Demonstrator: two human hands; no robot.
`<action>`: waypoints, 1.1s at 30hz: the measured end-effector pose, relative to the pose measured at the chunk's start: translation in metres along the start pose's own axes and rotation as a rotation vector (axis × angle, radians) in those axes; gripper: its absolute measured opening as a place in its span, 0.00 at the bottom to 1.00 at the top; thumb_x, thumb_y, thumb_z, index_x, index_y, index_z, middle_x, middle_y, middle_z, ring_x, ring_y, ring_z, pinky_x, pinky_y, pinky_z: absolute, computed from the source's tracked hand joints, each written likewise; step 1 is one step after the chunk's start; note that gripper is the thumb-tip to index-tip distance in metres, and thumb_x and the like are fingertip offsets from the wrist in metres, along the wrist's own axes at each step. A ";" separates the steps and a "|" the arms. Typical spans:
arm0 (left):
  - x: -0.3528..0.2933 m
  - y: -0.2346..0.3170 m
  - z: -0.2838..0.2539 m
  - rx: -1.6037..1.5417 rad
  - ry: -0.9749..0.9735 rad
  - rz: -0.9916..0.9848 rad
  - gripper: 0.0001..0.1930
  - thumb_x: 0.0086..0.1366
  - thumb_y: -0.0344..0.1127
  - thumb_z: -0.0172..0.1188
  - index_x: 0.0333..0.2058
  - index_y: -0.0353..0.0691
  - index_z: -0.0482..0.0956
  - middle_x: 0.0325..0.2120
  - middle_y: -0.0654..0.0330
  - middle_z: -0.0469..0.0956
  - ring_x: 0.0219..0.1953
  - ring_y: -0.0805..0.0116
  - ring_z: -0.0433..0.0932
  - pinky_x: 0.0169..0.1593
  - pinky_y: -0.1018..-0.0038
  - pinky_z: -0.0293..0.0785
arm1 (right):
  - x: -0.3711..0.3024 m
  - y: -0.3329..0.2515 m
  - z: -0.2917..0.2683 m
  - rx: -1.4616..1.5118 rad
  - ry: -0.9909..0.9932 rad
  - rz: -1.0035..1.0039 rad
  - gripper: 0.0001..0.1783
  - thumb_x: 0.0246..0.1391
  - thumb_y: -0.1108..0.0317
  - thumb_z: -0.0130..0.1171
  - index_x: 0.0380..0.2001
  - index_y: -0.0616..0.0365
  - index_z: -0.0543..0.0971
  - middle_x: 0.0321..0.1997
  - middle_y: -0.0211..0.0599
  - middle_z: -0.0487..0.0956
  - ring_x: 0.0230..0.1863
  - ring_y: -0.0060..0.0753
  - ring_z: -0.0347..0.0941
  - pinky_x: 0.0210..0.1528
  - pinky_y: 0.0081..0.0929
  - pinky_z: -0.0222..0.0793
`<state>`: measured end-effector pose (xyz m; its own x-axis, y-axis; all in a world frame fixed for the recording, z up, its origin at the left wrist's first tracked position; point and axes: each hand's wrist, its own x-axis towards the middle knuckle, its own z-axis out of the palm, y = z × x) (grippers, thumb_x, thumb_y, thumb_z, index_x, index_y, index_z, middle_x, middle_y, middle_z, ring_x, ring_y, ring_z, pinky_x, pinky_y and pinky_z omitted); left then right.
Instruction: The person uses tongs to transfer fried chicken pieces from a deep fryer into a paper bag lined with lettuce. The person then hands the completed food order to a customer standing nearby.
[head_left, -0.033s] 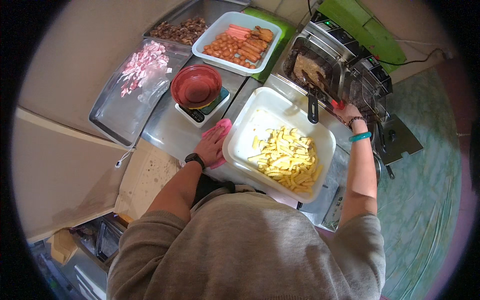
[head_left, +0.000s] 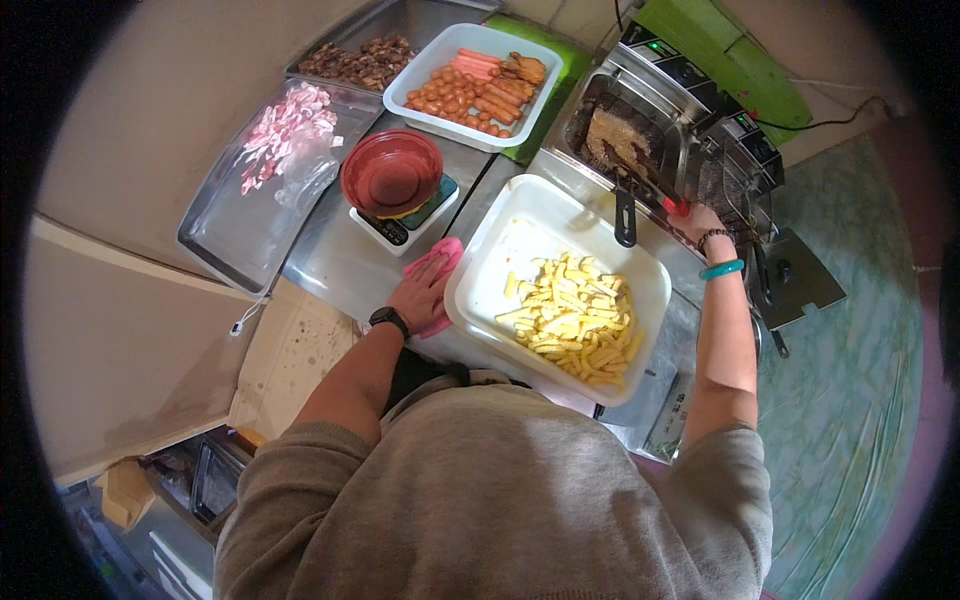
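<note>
My left hand (head_left: 418, 292) lies with its fingers flat on a pink cloth (head_left: 452, 249), which rests on the metal counter beside a white tub. My right hand (head_left: 698, 224) is closed around the red grip of dark tongs (head_left: 655, 180). The tongs reach into the left fryer well (head_left: 672, 150), where their tips are near a flat brown piece of food (head_left: 612, 130) in dark oil. A fryer basket's black handle (head_left: 625, 218) sticks out over the tub. Pale yellow fries (head_left: 575, 315) are heaped in the near part of the white tub (head_left: 490, 240).
A red bowl (head_left: 392, 172) stands on a kitchen scale (head_left: 375, 235). Behind it, a pale tray (head_left: 478, 138) holds sausages. Pink meat strips (head_left: 290, 135) lie on a metal tray (head_left: 230, 235) at left. A second fryer basket (head_left: 735, 180) is at right.
My right hand and the tongs have shifted very slightly. My left hand stays on the pink cloth.
</note>
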<state>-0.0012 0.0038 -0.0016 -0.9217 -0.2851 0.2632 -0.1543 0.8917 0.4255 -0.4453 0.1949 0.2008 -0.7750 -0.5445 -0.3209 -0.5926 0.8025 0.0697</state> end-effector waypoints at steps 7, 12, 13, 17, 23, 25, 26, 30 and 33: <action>0.000 -0.001 0.002 0.038 0.011 0.005 0.26 0.54 0.41 0.48 0.53 0.47 0.61 0.56 0.48 0.54 0.57 0.50 0.56 0.60 0.63 0.51 | 0.021 -0.002 -0.025 -0.063 -0.006 -0.065 0.15 0.42 0.58 0.59 0.28 0.58 0.77 0.14 0.34 0.73 0.14 0.27 0.69 0.15 0.26 0.64; -0.006 -0.005 0.002 0.030 0.026 -0.004 0.25 0.55 0.40 0.48 0.53 0.47 0.61 0.56 0.48 0.53 0.57 0.51 0.55 0.60 0.63 0.51 | 0.007 -0.011 -0.036 0.084 0.043 -0.181 0.17 0.40 0.55 0.58 0.28 0.57 0.78 0.15 0.34 0.74 0.16 0.28 0.71 0.20 0.27 0.66; -0.005 -0.004 0.002 0.021 0.026 0.002 0.25 0.55 0.40 0.47 0.54 0.47 0.61 0.56 0.48 0.53 0.57 0.51 0.55 0.60 0.63 0.51 | 0.001 -0.010 -0.037 0.125 0.037 -0.198 0.18 0.40 0.54 0.58 0.29 0.57 0.78 0.15 0.34 0.74 0.17 0.28 0.71 0.20 0.27 0.66; -0.004 0.001 -0.001 0.031 -0.045 -0.059 0.25 0.55 0.41 0.47 0.54 0.48 0.61 0.57 0.49 0.52 0.58 0.51 0.54 0.60 0.63 0.50 | 0.023 -0.008 -0.026 -0.138 0.102 -0.165 0.16 0.39 0.56 0.58 0.29 0.57 0.78 0.16 0.33 0.75 0.17 0.28 0.71 0.20 0.26 0.66; -0.001 -0.001 -0.001 0.042 -0.033 -0.032 0.25 0.56 0.41 0.46 0.54 0.48 0.60 0.57 0.49 0.51 0.58 0.51 0.53 0.60 0.63 0.49 | 0.038 0.002 -0.035 0.077 -0.036 -0.109 0.15 0.40 0.58 0.58 0.30 0.55 0.78 0.15 0.30 0.73 0.14 0.24 0.68 0.15 0.22 0.62; -0.005 -0.001 -0.002 0.046 -0.024 -0.034 0.25 0.56 0.41 0.46 0.54 0.48 0.60 0.57 0.49 0.51 0.58 0.51 0.53 0.60 0.63 0.49 | 0.028 0.006 -0.052 0.188 -0.083 -0.072 0.15 0.40 0.58 0.58 0.32 0.53 0.78 0.15 0.29 0.71 0.12 0.22 0.65 0.12 0.20 0.59; -0.006 -0.001 -0.001 0.049 -0.031 -0.038 0.25 0.56 0.41 0.46 0.54 0.48 0.60 0.57 0.49 0.51 0.58 0.51 0.53 0.60 0.63 0.49 | 0.021 0.005 -0.058 0.200 -0.079 -0.089 0.15 0.39 0.58 0.59 0.30 0.55 0.77 0.15 0.30 0.72 0.14 0.23 0.67 0.15 0.22 0.61; -0.004 0.000 -0.001 0.043 -0.059 -0.041 0.26 0.56 0.42 0.47 0.55 0.48 0.59 0.57 0.49 0.51 0.58 0.51 0.53 0.61 0.63 0.49 | 0.016 0.010 -0.062 0.126 -0.071 -0.101 0.16 0.37 0.57 0.60 0.26 0.59 0.76 0.16 0.33 0.75 0.17 0.27 0.70 0.20 0.26 0.65; -0.003 0.001 -0.001 0.015 -0.073 -0.053 0.26 0.56 0.42 0.46 0.55 0.48 0.59 0.57 0.49 0.51 0.58 0.51 0.52 0.61 0.64 0.48 | 0.023 0.010 -0.055 -0.030 -0.070 -0.109 0.17 0.37 0.56 0.60 0.30 0.56 0.77 0.17 0.34 0.75 0.18 0.28 0.71 0.21 0.26 0.66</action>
<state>0.0017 0.0056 -0.0009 -0.9354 -0.3059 0.1771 -0.2081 0.8816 0.4237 -0.4813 0.1771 0.2459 -0.6889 -0.6092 -0.3928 -0.6799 0.7310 0.0585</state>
